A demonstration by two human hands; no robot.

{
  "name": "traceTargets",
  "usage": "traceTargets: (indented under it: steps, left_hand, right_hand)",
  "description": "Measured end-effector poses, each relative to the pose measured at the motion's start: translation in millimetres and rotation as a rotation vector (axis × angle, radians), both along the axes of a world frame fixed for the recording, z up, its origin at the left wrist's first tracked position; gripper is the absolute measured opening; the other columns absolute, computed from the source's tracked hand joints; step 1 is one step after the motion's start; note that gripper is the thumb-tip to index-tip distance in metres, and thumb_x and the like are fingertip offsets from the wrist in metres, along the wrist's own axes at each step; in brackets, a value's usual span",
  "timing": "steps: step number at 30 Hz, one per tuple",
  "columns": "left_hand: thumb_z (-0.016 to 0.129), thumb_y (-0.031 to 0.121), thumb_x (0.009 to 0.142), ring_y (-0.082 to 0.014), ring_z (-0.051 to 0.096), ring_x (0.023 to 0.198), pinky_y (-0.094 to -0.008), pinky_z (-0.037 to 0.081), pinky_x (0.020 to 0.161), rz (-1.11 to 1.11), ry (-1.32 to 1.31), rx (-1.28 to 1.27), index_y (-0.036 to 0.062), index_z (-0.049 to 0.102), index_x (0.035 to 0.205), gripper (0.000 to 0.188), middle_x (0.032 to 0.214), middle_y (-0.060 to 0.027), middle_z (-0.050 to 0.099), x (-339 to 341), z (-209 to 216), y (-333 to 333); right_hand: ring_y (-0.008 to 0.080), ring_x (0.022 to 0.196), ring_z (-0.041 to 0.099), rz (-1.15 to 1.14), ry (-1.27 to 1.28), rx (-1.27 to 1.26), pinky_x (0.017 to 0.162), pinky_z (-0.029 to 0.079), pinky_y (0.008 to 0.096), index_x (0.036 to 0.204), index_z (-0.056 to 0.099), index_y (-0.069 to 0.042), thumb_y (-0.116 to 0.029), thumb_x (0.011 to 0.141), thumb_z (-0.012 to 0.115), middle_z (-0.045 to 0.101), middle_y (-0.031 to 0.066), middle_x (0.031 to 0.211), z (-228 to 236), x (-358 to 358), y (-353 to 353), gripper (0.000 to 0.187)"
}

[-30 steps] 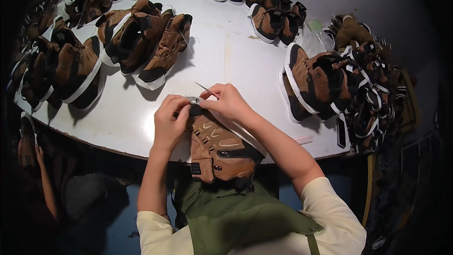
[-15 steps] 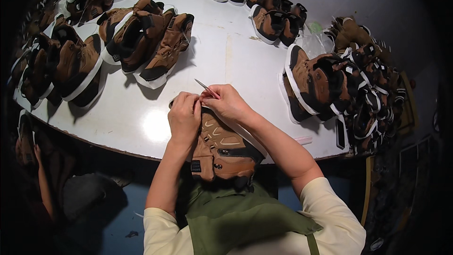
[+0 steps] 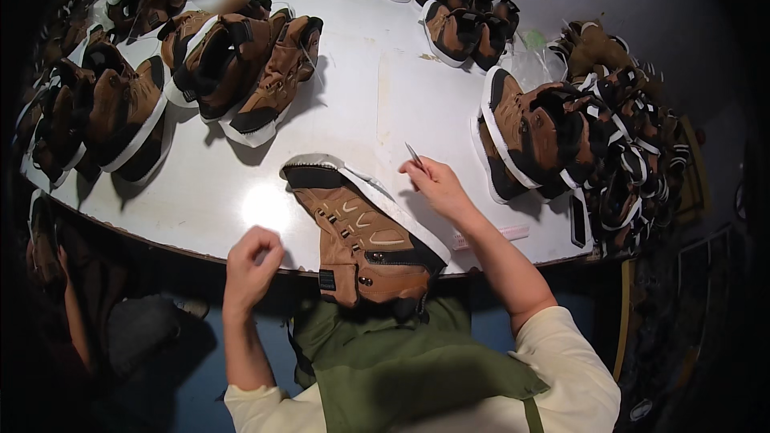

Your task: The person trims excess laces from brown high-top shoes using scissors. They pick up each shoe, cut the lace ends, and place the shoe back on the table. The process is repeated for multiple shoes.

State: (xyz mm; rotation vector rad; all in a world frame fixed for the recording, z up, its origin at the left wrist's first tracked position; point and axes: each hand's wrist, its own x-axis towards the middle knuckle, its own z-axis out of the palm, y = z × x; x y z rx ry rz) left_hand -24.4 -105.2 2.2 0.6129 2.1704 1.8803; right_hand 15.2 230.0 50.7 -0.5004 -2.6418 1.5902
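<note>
A brown and black high-top shoe (image 3: 365, 228) with a white sole lies on its side at the table's front edge. Its toe points away from me, and its ankle end overhangs toward my green apron. My right hand (image 3: 437, 188) is just right of the toe, closed around a slim pointed metal tool (image 3: 414, 154) whose tip sticks up past the fingers. Left of the shoe and apart from it, my left hand (image 3: 253, 265) is curled with thumb and fingers together. Whatever may be pinched there is too small or hidden to make out.
Similar shoes (image 3: 120, 108) crowd the left side, with another cluster (image 3: 241, 64) nearer the middle. Pairs stand along the back (image 3: 465, 20). More shoes (image 3: 529, 132) pile up at right beside a dark phone (image 3: 578, 220) and a pinkish strip (image 3: 491, 236). Another person's hand (image 3: 66, 265) is at far left.
Both hands have come off the shoe's toe: the left moved left and toward me, the right moved right with the pointed tool. The shoe stays in nearly the same place.
</note>
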Motion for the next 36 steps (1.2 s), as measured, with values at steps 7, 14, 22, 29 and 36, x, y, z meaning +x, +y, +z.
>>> traceTargets:
  steps: [7,14,22,29,36]
  left_hand:
    - [0.063,0.000,0.070,-0.0200,0.060,0.077,-0.0285,0.048,0.067,-0.163,-0.081,-0.224,-0.0033,0.062,0.081,0.012,0.091,-0.0120,0.062,72.1,-26.6,-64.5]
    - [0.076,0.005,0.068,-0.0298,0.060,0.099,-0.0349,0.051,0.083,-0.134,0.152,-0.205,-0.0006,0.048,0.126,0.065,0.119,-0.0174,0.055,91.6,-1.5,-3.4]
    - [0.058,-0.002,0.063,-0.0370,0.056,0.107,-0.0370,0.046,0.092,0.052,0.458,-0.316,-0.0022,0.044,0.131,0.069,0.121,-0.0212,0.053,90.2,-22.3,41.8]
    - [0.057,-0.002,0.081,-0.0232,0.055,0.109,-0.0328,0.044,0.093,0.192,0.344,-0.105,-0.0036,0.048,0.130,0.050,0.124,-0.0147,0.055,83.8,-39.5,50.2]
    - [0.051,-0.008,0.069,-0.0356,0.060,0.106,-0.0375,0.047,0.093,0.230,0.609,-0.135,-0.0043,0.056,0.118,0.050,0.114,-0.0214,0.060,55.4,16.9,86.7]
  right_hand:
    - [0.0340,0.081,0.062,-0.100,-0.048,0.702,0.075,0.049,0.0402,0.101,0.061,-0.005,-0.020,0.084,0.061,0.065,0.0151,0.087,-50.5,8.8,64.4,0.023]
    - [0.0354,0.105,0.055,-0.088,0.209,0.966,0.091,0.044,0.0415,0.115,0.058,-0.003,-0.016,0.083,0.063,0.057,0.0195,0.113,-53.2,19.9,68.5,0.035]
    - [0.0360,0.112,0.051,0.056,0.206,0.765,0.098,0.039,0.0430,0.119,0.058,-0.003,-0.018,0.077,0.068,0.056,0.0174,0.119,-29.1,145.3,87.2,0.045]
    - [0.0332,0.114,0.051,0.018,0.107,0.822,0.106,0.031,0.0479,0.120,0.059,-0.006,-0.018,0.077,0.068,0.056,0.0142,0.121,-30.9,207.0,144.7,0.045]
    - [0.0290,0.109,0.054,-0.046,0.103,1.027,0.104,0.032,0.0541,0.110,0.065,-0.012,-0.006,0.079,0.061,0.059,0.0103,0.112,-49.5,231.7,206.2,0.031]
